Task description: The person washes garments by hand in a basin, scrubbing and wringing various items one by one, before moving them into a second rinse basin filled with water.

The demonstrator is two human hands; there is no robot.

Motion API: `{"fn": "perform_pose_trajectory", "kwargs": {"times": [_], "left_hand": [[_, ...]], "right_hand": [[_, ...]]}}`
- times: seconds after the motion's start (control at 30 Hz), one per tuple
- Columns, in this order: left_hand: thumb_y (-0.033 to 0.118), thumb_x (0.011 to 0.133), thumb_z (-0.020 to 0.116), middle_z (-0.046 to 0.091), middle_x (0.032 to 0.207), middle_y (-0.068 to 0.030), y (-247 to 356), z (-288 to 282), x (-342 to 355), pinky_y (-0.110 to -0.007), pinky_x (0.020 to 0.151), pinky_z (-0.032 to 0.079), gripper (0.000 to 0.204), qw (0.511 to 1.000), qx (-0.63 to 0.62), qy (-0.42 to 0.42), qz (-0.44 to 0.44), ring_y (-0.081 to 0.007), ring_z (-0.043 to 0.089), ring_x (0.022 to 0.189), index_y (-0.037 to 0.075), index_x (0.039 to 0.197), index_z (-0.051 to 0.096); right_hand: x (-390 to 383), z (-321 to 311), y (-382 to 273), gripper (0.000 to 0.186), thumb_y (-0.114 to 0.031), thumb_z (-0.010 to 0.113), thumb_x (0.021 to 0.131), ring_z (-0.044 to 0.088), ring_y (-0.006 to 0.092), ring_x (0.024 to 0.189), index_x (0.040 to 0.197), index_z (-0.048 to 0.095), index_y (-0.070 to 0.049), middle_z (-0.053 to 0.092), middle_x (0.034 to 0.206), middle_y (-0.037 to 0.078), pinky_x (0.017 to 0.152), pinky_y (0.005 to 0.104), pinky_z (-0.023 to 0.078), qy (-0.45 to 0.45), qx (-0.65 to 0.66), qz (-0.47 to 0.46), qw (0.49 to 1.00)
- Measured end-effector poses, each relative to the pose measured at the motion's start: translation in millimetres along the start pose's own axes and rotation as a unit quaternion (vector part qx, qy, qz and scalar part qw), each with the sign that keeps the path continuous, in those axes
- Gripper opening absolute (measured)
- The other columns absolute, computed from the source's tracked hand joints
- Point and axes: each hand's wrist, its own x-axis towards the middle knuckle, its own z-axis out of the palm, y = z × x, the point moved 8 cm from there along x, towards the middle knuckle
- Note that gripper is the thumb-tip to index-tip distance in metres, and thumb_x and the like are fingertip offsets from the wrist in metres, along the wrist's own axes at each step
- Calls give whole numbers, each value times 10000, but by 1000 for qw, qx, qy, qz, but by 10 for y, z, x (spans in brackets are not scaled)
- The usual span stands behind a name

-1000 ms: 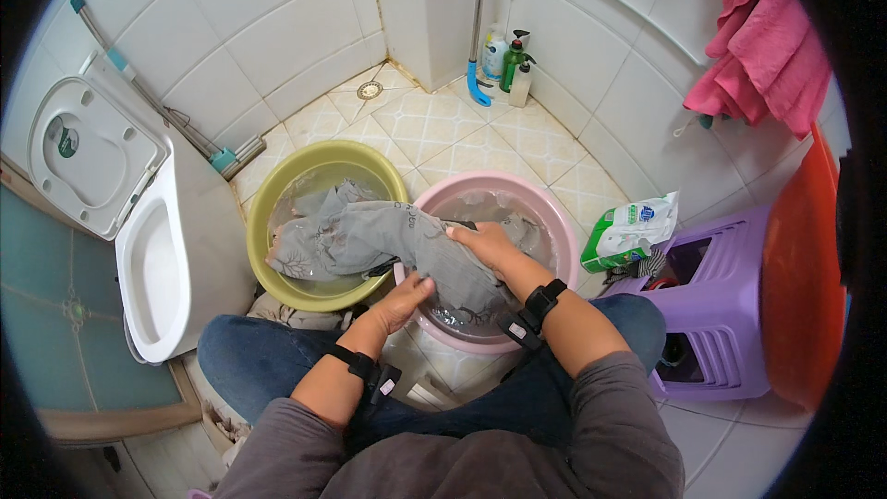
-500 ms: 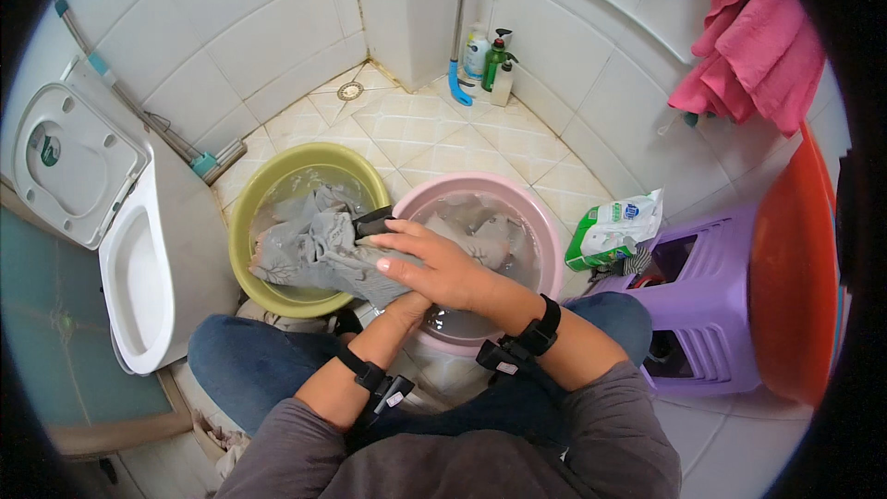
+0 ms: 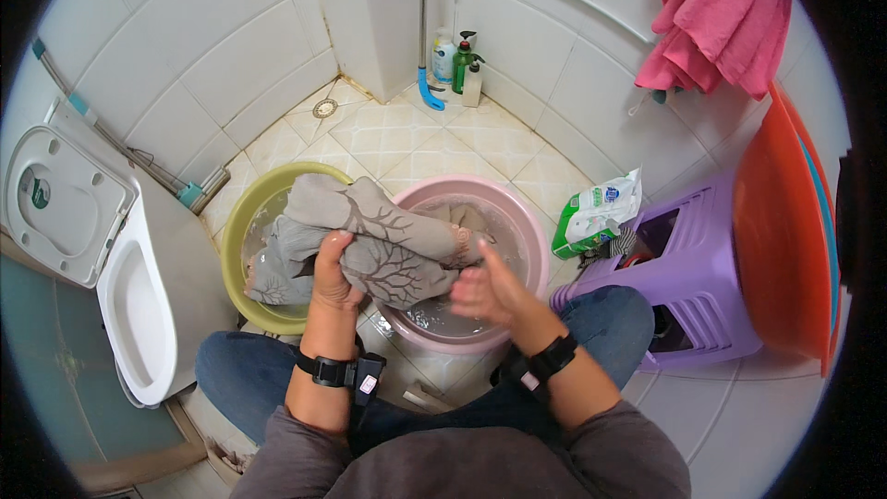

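Note:
A wet grey garment (image 3: 393, 263) with a dark branch print is bunched above the olive-green basin (image 3: 234, 288) and the pink basin (image 3: 539, 270). My left hand (image 3: 334, 279) grips it near its middle, thumb on top; the fingers are partly hidden by the cloth. One part of the garment hangs down into the green basin. Beside the garment's right end, over the pink basin, is my right hand (image 3: 494, 291), its thumb raised apart from the slightly blurred fingers and nothing visible between them. Cloudy water fills the pink basin, with more cloth in it.
A white squat-style toilet (image 3: 139, 305) stands at the left. On the right are a green-and-white packet (image 3: 596, 217), a purple stool (image 3: 693, 314) and a tilted red basin (image 3: 785, 249). Pump bottles (image 3: 462, 69) stand by the far wall; pink cloth (image 3: 721, 18) hangs at upper right.
My hands were crossed close together over the garment; they are now apart, the right one moved right. The garment is lifted and spread toward the pink basin, showing its branch print.

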Motion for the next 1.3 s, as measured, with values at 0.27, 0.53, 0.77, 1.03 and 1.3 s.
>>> {"fn": "perform_pose_trajectory", "kwargs": {"times": [0.27,0.53,0.77,1.03,1.3], "left_hand": [[188,814,593,590,1208,-153,-471,-70,-311,-392,966,459,502,986,77,-71,-130,-275,580,1102,-36,1255,505],[134,788,619,577,1214,-117,-799,-367,-512,-380,978,451,531,985,101,-41,-137,-255,566,1116,-9,1280,480],[250,888,511,586,1225,-134,-704,-129,-258,-420,986,443,437,996,17,86,-34,-279,565,1135,6,1251,510],[330,940,498,564,1267,-140,-1348,-196,34,-423,964,467,451,973,16,115,-199,-279,568,1131,32,1278,509],[267,947,522,650,1096,-142,-1760,-262,134,-409,797,568,337,928,37,-20,-370,-250,666,930,20,1166,590]], "right_hand": [[24,998,334,971,-799,368,798,356,364,1320,1423,346,-56,317,1482,180,1108,563,220,-347,361,25,865],[690,947,346,594,-509,465,917,493,286,1198,1310,497,-65,512,1331,128,1033,441,380,-339,420,-76,838],[311,553,-108,414,-327,634,813,626,267,967,1108,605,-38,655,1050,103,891,428,494,-274,444,-131,843],[-128,261,-402,475,-126,669,766,612,214,1000,1215,540,-41,626,1096,84,877,357,500,-206,267,-274,901],[-105,272,-374,554,-95,729,689,546,158,1016,1195,522,-8,578,1106,53,892,304,454,-155,57,-354,921]]}}
